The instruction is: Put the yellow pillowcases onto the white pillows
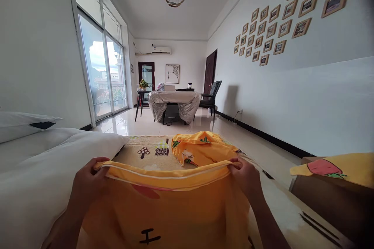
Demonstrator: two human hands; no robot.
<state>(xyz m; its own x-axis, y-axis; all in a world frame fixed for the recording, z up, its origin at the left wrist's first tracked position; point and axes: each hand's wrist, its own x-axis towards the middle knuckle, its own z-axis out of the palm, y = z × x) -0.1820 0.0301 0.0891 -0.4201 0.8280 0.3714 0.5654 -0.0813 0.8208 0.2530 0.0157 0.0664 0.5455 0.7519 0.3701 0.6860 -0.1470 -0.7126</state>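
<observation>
My left hand (pixel 92 181) pinches one corner of an orange printed fabric cover (pixel 163 210), and my right hand (pixel 245 177) pinches the other. Between them its top edge sags slightly, with a white strip running along it and a second pale line below. The cover hangs down toward me, showing part of a red print and a dark mark. Just beyond it, a crumpled orange cloth (pixel 201 148) with carrot-like prints lies on a beige patterned surface (pixel 140 146). The thumbs and fingers of both hands are closed on the fabric.
White pillows or bedding (pixel 37 159) are piled at my left. At the right, another orange printed cloth (pixel 341 169) lies over a brown box (pixel 327 198). Farther off stand a plastic-covered table (pixel 175 97), a black chair (pixel 212 95) and a plant (pixel 143 84) on a stool.
</observation>
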